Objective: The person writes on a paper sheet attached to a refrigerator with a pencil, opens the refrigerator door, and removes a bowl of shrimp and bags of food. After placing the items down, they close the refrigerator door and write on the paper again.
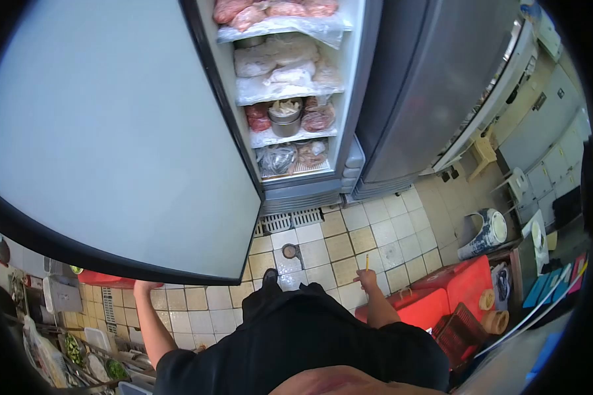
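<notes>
A tall upright freezer [369, 85] stands in front of me with its door [118, 138] swung wide to the left. My left hand [147, 285] is at the door's edge, its fingers hidden behind the door; whether it grips is not visible. Low on the right, my right hand [367, 279] holds a thin yellow stick [367, 261] that points up from the fingers. Bagged pink meat [277, 9] fills the top shelf, pale wrapped packs [286, 59] the one below. Further down, a metal pot [285, 124] sits between bags of red meat, above more bags [277, 158].
A closed grey door [435, 92] adjoins on the right. Red boxes [454, 283] and a brown basket [459, 332] are beside my right arm. A white bucket [491, 230] stands beyond. Trays with cut greens [115, 368] lie lower left. A drain grate [290, 220] runs along the tiled floor.
</notes>
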Tool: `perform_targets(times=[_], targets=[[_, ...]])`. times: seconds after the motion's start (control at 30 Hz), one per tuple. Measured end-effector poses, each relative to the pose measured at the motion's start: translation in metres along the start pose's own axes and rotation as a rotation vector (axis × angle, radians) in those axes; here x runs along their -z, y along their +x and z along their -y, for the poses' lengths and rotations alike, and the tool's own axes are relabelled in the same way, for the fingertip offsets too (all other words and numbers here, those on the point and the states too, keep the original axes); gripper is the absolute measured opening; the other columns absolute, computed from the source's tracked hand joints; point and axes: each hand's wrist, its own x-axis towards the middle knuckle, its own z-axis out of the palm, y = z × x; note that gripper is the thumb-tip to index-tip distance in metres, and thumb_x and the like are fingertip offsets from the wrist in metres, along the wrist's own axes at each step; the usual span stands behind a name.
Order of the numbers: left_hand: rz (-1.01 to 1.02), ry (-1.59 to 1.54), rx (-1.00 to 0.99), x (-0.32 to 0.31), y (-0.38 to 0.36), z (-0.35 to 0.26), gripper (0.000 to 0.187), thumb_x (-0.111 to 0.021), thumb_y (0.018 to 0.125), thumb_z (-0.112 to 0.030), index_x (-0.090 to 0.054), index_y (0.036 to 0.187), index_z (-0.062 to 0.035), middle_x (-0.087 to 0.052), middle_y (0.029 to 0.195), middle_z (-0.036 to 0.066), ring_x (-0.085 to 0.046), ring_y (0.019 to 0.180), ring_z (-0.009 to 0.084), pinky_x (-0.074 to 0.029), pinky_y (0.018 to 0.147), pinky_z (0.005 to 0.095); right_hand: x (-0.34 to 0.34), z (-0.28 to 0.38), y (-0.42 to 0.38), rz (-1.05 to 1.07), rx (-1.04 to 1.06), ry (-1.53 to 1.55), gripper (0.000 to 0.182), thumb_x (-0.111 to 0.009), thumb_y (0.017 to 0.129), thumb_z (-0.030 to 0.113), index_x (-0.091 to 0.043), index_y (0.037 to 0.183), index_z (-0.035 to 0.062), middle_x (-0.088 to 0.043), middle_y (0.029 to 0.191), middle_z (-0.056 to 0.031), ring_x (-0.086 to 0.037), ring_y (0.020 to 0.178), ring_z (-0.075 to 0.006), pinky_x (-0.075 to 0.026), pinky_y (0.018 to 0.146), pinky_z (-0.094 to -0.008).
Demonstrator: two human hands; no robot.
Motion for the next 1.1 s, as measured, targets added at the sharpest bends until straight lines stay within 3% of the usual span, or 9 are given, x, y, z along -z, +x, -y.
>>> perform_targets(times=[0.23, 0.3, 0.37, 0.43, 0.5, 0.7, 0.87, 1.03, 1.1], targets=[[0.107, -0.120, -0.226, -0.066, -0.004, -0.175, 0.044, -0.065, 0.082, -0.028, -0.061, 0.121, -0.0074, -0.060, 0.126, 0.015, -0.053, 0.119, 0.0334, -0.042, 0.100, 0.0386, 0.048, -0.076, 0.010, -0.073, -0.146, 0.325, 0.043, -0.050, 0.092, 0.034, -0.053, 0.114, -0.0034, -0.065, 0.077, -0.0204, -0.055, 0.044, -0.0200, -0.038, 0.035, -0.0329], [0.315, -0.062, -0.120, -0.084, 0.017, -0.195, 0.053, -0.068, 0.081, -0.031, -0.058, 0.125, -0.0044, -0.059, 0.126, 0.018, -0.054, 0.119, 0.0322, -0.042, 0.100, 0.0368, 0.053, -0.087, 0.012, -0.098, -0.095, 0.375, 0.050, -0.046, 0.093, 0.042, -0.053, 0.115, -0.0024, -0.065, 0.078, -0.0202, -0.053, 0.045, -0.0200, -0.041, 0.038, -0.0339], [0.312, -0.399, 0.003, -0.130, 0.023, -0.170, 0.070, -0.071, 0.078, -0.035, -0.049, 0.131, 0.0062, -0.058, 0.123, 0.026, -0.055, 0.118, 0.0306, -0.042, 0.099, 0.0355, 0.055, -0.101, 0.010, -0.106, -0.079, 0.412, 0.059, -0.041, 0.094, 0.051, -0.053, 0.117, -0.0016, -0.066, 0.080, -0.0200, -0.052, 0.047, -0.0201, -0.044, 0.042, -0.0356], [0.478, -0.174, 0.109, -0.208, 0.039, -0.105, 0.057, -0.066, 0.081, -0.032, -0.053, 0.133, -0.0134, -0.054, 0.134, 0.016, -0.053, 0.121, 0.0298, -0.042, 0.101, 0.0366, 0.056, -0.109, 0.004, -0.102, -0.093, 0.453, 0.068, -0.034, 0.093, 0.059, -0.052, 0.119, -0.0009, -0.066, 0.082, -0.0198, -0.054, 0.051, -0.0204, -0.048, 0.047, -0.0378], [0.893, 0.609, -0.550, -0.285, 0.056, -0.041, 0.053, -0.065, 0.081, -0.031, -0.055, 0.132, -0.0221, -0.056, 0.132, 0.009, -0.054, 0.119, 0.0288, -0.043, 0.101, 0.0363, 0.061, -0.112, -0.011, -0.053, -0.168, 0.495, 0.074, -0.028, 0.093, 0.065, -0.059, 0.110, -0.0005, -0.059, 0.070, -0.0125, -0.053, 0.054, -0.0212, -0.052, 0.055, -0.0435], [0.957, 0.235, -0.419, -0.346, -0.043, -0.054, 0.048, -0.062, 0.085, -0.021, -0.055, 0.131, -0.0259, -0.058, 0.128, 0.005, -0.057, 0.114, 0.0286, -0.053, 0.087, 0.0399, 0.070, -0.118, -0.037, -0.035, -0.258, 0.454, 0.070, -0.031, 0.095, 0.061, -0.066, 0.093, -0.0006, -0.042, 0.058, -0.0035, -0.048, 0.051, -0.0199, -0.055, 0.058, -0.0457], [0.933, 0.035, -0.405, -0.371, -0.016, -0.062, 0.049, -0.061, 0.087, -0.017, -0.052, 0.134, -0.0245, -0.058, 0.127, 0.005, -0.059, 0.111, 0.0288, -0.057, 0.078, 0.0416, 0.050, -0.043, -0.022, 0.122, -0.118, 0.383, 0.032, -0.060, 0.090, 0.034, -0.062, 0.086, 0.0027, -0.060, 0.067, -0.0076, -0.049, 0.047, -0.0120, -0.045, 0.045, -0.0271], [0.692, 0.413, -0.748, -0.344, 0.091, -0.079, 0.047, -0.065, 0.081, -0.028, -0.058, 0.127, -0.0207, -0.066, 0.109, 0.015, -0.061, 0.104, 0.0341, -0.050, 0.087, 0.0410, 0.005, 0.114, 0.010, 0.352, 0.330, 0.223, 0.013, -0.065, 0.085, 0.016, -0.063, 0.087, 0.0033, -0.060, 0.068, -0.0032, -0.053, 0.052, -0.0118, -0.044, 0.048, -0.0251], [0.594, 0.232, -0.442, -0.359, 0.149, -0.089, 0.053, -0.070, 0.078, -0.020, -0.057, 0.129, -0.0137, -0.065, 0.117, 0.012, -0.061, 0.107, 0.0263, -0.048, 0.095, 0.0354, -0.014, 0.208, -0.018, 0.283, 0.483, 0.160, 0.011, -0.066, 0.085, 0.013, -0.063, 0.088, 0.0027, -0.060, 0.069, -0.0016, -0.054, 0.056, -0.0098, -0.044, 0.052, -0.0240]])
